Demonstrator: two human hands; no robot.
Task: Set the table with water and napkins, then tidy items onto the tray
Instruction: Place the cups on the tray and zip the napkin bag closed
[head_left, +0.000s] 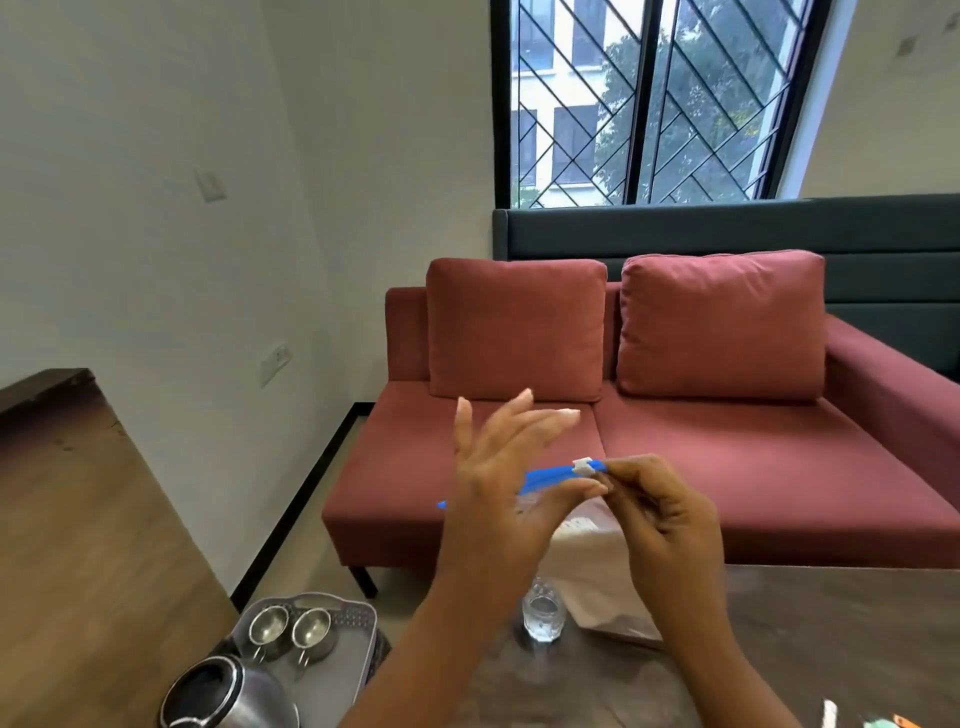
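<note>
I hold up a clear zip bag with a blue slider strip along its top; white napkins show inside it. My right hand pinches the bag's right top corner by the white slider tab. My left hand grips the blue strip between thumb and forefinger, its other fingers spread. Below the bag, a glass of water stands on the table. At lower left, a grey tray carries two steel cups and a steel kettle.
The brown table runs across the bottom right. A red sofa with two cushions sits right behind it. A wooden surface lies at left. Small coloured items poke in at the bottom right edge.
</note>
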